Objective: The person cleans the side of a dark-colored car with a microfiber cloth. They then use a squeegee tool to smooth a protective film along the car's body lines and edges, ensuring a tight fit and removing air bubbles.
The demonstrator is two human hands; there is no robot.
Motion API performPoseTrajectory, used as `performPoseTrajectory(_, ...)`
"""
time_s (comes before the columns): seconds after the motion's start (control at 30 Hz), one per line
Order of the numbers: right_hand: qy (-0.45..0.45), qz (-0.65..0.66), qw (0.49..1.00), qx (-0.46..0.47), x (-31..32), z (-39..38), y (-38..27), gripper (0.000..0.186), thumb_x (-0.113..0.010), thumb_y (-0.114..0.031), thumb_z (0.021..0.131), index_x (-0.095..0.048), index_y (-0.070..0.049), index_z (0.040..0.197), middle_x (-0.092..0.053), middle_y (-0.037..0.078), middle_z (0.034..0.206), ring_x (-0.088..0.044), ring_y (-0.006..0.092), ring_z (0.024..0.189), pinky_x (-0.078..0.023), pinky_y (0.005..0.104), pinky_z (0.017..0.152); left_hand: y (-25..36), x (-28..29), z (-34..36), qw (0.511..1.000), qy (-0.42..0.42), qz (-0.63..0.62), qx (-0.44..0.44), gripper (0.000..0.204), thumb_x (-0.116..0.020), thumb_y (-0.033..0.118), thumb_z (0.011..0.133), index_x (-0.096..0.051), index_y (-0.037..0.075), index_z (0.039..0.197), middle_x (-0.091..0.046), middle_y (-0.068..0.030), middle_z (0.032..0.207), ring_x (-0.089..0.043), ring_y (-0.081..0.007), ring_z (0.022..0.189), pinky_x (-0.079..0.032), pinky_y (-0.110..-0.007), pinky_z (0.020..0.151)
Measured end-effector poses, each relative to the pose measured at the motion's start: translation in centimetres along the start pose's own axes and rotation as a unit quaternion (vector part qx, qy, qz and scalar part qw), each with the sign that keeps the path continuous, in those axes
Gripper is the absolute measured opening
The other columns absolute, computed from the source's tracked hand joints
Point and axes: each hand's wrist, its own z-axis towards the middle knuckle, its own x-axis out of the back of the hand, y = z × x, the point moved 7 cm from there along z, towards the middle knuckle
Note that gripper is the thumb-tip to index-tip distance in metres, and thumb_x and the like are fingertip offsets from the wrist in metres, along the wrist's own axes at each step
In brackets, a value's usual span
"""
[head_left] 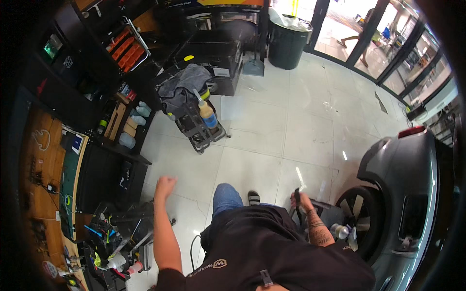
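Note:
My left hand (pixel 166 184) hangs at the lower left with loosely curled fingers and nothing visible in it. My right hand (pixel 301 199) is closed on a black handle or strap at my right side, its lower end partly hidden by my dark shirt. Beside that hand are a low dark grey stool or tray (pixel 325 216) with a silver canister (pixel 340 230), a wheel (pixel 361 203) and the grey car body (pixel 412 160).
A wheeled cart (pixel 199 136) with grey cloths and a bottle stands ahead. Black shelving (pixel 82 72) and a wooden board (pixel 43 155) line the left, above a cluttered trolley (pixel 116 228). A black bin (pixel 286 48) stands by glass doors, with a person (pixel 361 34) beyond them.

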Motion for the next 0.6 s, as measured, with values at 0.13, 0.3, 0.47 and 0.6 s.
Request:
performPoseTrajectory(0.13,0.094,-0.042,0.982,0.157,0.4,1.5,-15.3,0.024,-0.053,-0.019,0.102,-0.062,-0.004,0.119,-0.07,0.008,0.096,-0.068,0.018,0.075,-0.056,0.0313,0.062,11.0,2.3,20.6,0.987,0.015,0.08,-0.139,0.043,-0.068,0.037,0.088,-0.07,-0.005,0.08,-0.068,-0.0285,0.082,-0.067,-0.0471,0.083,-0.052,-0.052,0.076)
performPoseTrajectory(0.3,0.336,0.02,0.937,0.098,2.1,-4.5,-10.6,0.028,-0.057,-0.024,0.101,-0.063,-0.007,0.123,-0.069,0.008,0.088,-0.067,0.0159,0.069,-0.055,0.0307,0.056,13.5,0.0,44.7,0.984,-0.009,0.172,-0.05,0.046,-0.069,0.035,0.087,-0.064,0.013,0.126,-0.057,-0.0204,0.136,-0.052,-0.0435,0.127,-0.045,-0.061,0.1)
performPoseTrajectory(0.47,0.379,0.173,0.879,-0.233,-17.0,-16.3,7.8,0.03,-0.059,-0.021,0.094,-0.064,0.002,0.113,-0.068,0.013,0.081,-0.067,0.0224,0.061,-0.057,0.0382,0.051,9.2,-6.4,57.4,0.963,-0.094,0.209,-0.143,0.079,-0.072,0.055,0.083,-0.052,0.008,0.143,-0.056,-0.0188,0.141,-0.055,-0.039,0.128,-0.045,-0.048,0.106)
performPoseTrajectory(0.6,0.279,0.217,0.81,-0.469,-37.5,-23.2,15.7,0.037,-0.066,-0.032,0.093,-0.065,0.001,0.111,-0.07,0.02,0.094,-0.071,0.0326,0.07,-0.058,0.0493,0.055,11.2,-12.6,60.0,0.91,-0.228,0.268,-0.218,0.063,-0.066,0.056,0.087,-0.066,0.005,0.123,-0.067,-0.0217,0.124,-0.061,-0.0376,0.118,-0.048,-0.047,0.099)
